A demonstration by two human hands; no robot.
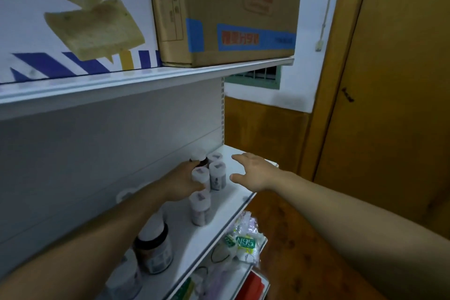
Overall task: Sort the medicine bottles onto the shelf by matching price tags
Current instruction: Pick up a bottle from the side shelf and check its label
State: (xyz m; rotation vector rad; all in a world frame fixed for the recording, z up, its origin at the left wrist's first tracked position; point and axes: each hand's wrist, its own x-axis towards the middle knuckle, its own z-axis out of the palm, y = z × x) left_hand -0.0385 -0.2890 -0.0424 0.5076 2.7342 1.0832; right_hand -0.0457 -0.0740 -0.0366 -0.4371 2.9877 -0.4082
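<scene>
Wooden door point(389, 80): fills the right side, closed, brown
Upper shelf point(121, 85): white board running across the view, tilted by the wide lens
Cardboard box point(224, 10): stands on the upper shelf at its right end, with blue tape and red print too blurred to read
Poster point(73, 19): behind the upper shelf at left, printed bread slices above blue and yellow stripes
Middle shelf point(233, 178): white, carries the medicine bottles; its far right end is bare
Left hand point(182, 182): reaches in from lower left, fingers curled round the left side of the bottle cluster, touching the white-capped bottle point(201, 178); whether it truly grips is not clear
Right hand point(255, 173): hovers over the bare shelf end just right of the cluster, fingers spread and holding nothing
Bottle cluster point(217, 174): small white bottles with stickers on their caps, upright, packed close at the back right of the middle shelf
Lone white bottle point(201, 209): upright, just nearer than the cluster
Dark bottle point(154, 248): brown with a white cap, further forward, partly under the left forearm
N95 mask packs point(246, 241): in clear wrap on the lower shelf, below the front edge
</scene>
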